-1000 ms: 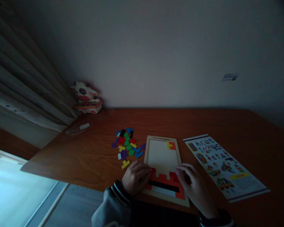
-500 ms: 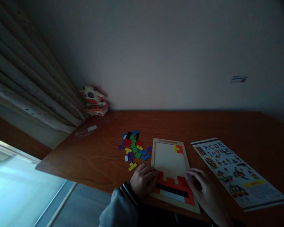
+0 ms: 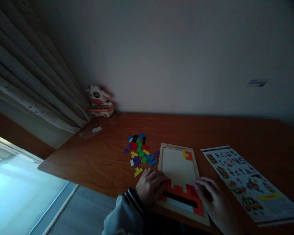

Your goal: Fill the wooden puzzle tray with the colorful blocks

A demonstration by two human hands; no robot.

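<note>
A light wooden puzzle tray [image 3: 177,169] lies near the table's front edge, its lower part filled with orange and red pieces, a long black piece [image 3: 180,199] and a white piece [image 3: 180,206]. A yellow piece [image 3: 184,154] and an orange piece [image 3: 189,156] sit in its upper right corner. My left hand [image 3: 150,186] rests on the tray's left side, fingers curled over a red piece [image 3: 168,183]. At the right side my right hand [image 3: 212,199] has thumb and fingertips close together beside another red piece [image 3: 191,190]; whether it grips anything is too dark to tell.
Loose colored pieces [image 3: 140,150] are spread left of the tray. A printed pattern sheet [image 3: 250,182] lies on the right. A toy cow with a keyboard [image 3: 100,101] and a small white object [image 3: 96,129] stand at the back left of the wooden table [image 3: 100,156].
The view has shifted slightly, so the tray and sheet appear a little farther right. Both hands keep nearly the same places on the tray.
</note>
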